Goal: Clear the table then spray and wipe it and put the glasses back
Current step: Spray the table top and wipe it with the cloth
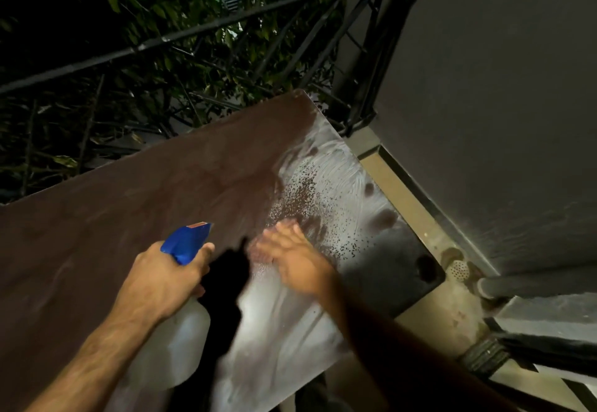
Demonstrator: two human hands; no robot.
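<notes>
The brown table (135,218) stands against a black railing (181,37) with leaves (193,66) behind it, and its right end is wet, covered with droplets (307,192) and pale smear marks. The left hand (164,279) grips a spray bottle (181,344) by the neck, fingers curled under its blue nozzle head (187,242), held just above the tabletop. The right hand (290,256), blurred, lies flat on the wet patch with fingers spread; whether a cloth is under it cannot be told.
</notes>
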